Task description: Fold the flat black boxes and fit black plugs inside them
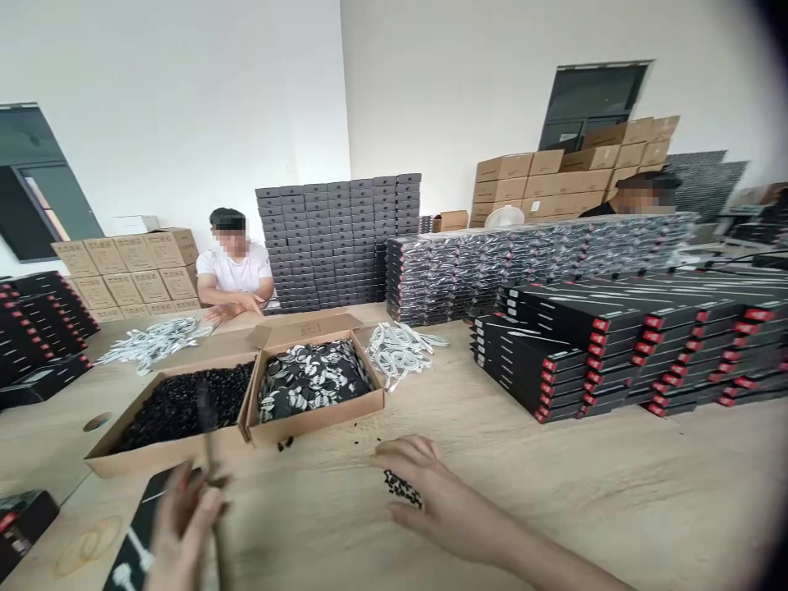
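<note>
Left hand (183,525): 7 o'clock, blurred; a thin dark item (208,419) rises from it; grip cannot be determined.
Right hand (440,501): 5 o'clock, open, fingers half-curled beside small black pieces (403,490) on the table (584,492).
Cartons: left carton (160,451) of black pieces, 11 o'clock; right carton (313,427) of black-and-white items, 12 o'clock.
Handling: keep loose pieces within the curved fingers; stray pieces (284,443) lie at the right carton's front wall.

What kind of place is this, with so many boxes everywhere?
It is probably a small packing workshop. Black boxes with red ends are stacked on a long wooden table, a cardboard tray holds small black pieces, and brown cartons are piled by the wall.
</note>
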A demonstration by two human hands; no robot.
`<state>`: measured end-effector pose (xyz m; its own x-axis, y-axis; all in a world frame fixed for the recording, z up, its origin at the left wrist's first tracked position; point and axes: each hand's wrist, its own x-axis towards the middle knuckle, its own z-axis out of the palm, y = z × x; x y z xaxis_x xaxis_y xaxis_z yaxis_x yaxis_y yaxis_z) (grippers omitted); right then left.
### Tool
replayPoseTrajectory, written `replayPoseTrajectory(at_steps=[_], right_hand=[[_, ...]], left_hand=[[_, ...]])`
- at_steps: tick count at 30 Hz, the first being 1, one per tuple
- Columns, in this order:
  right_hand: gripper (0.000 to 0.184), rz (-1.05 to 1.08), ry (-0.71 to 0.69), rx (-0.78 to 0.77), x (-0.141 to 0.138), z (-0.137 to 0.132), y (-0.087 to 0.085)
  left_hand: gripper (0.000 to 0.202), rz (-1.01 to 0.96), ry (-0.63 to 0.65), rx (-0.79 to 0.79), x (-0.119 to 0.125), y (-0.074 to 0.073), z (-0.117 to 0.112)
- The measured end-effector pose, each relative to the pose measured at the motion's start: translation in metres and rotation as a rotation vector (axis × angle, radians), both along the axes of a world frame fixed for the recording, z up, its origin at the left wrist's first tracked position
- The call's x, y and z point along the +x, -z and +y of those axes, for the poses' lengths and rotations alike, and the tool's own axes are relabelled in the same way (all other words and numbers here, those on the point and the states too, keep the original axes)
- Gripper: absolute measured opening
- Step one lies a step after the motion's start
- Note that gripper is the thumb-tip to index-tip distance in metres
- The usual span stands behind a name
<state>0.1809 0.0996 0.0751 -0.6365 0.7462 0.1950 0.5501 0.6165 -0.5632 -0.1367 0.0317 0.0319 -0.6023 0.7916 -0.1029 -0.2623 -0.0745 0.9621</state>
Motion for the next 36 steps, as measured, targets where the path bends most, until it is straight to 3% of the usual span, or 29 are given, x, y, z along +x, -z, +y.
replayPoseTrajectory(at_steps=[1, 3, 4, 7, 10, 13, 16, 20, 26, 28, 31, 33, 36], right_hand=[[0.045, 0.088, -0.033, -0.031, -0.014, -0.007, -0.006], [0.042, 0.243, -0.018, -0.058, -0.035, -0.011, -0.018], [0.039, 0.306, 0.016, -0.069, -0.043, -0.010, -0.022], [0.034, 0.394, 0.099, -0.166, -0.055, 0.001, -0.027], [0.027, 0.350, 0.101, -0.283, -0.056, 0.011, -0.028], [0.010, 0.296, 0.082, -0.290, -0.051, 0.015, -0.033], [0.024, 0.286, 0.007, -0.326, -0.046, 0.019, -0.040], [0.038, 0.335, -0.090, -0.442, -0.046, 0.025, -0.039], [0.037, 0.530, -0.016, -0.499, -0.058, 0.031, -0.021], [0.037, 0.598, 0.075, -0.416, -0.062, 0.032, -0.014], [0.062, 0.629, 0.196, -0.369, -0.066, 0.029, -0.002], [0.054, 0.510, 0.121, -0.540, -0.067, 0.026, 0.007], [0.043, 0.317, -0.085, -0.772, -0.068, 0.023, 0.018]], left_hand=[[0.077, -0.203, 0.236, -0.034, 0.022, -0.004, -0.003], [0.074, -0.327, 0.401, -0.069, 0.062, -0.005, -0.008], [0.071, -0.464, 0.553, -0.083, 0.078, -0.003, -0.011], [0.066, -0.690, 0.783, -0.001, 0.101, 0.008, -0.013], [0.061, -0.709, 0.804, 0.065, 0.101, 0.020, -0.009], [0.061, -0.695, 0.838, 0.085, 0.096, 0.029, -0.002], [0.058, -0.662, 0.904, 0.142, 0.094, 0.033, 0.001], [0.055, -0.627, 0.985, 0.192, 0.096, 0.028, 0.000], [0.051, -0.576, 0.884, 0.137, 0.094, 0.015, -0.002], [0.045, -0.540, 0.750, 0.036, 0.092, 0.013, 0.000], [0.034, -0.510, 0.500, -0.016, 0.092, 0.010, 0.004], [0.036, -0.529, 0.404, 0.022, 0.095, 0.007, 0.007], [0.038, -0.514, 0.367, 0.075, 0.096, 0.006, 0.010]])
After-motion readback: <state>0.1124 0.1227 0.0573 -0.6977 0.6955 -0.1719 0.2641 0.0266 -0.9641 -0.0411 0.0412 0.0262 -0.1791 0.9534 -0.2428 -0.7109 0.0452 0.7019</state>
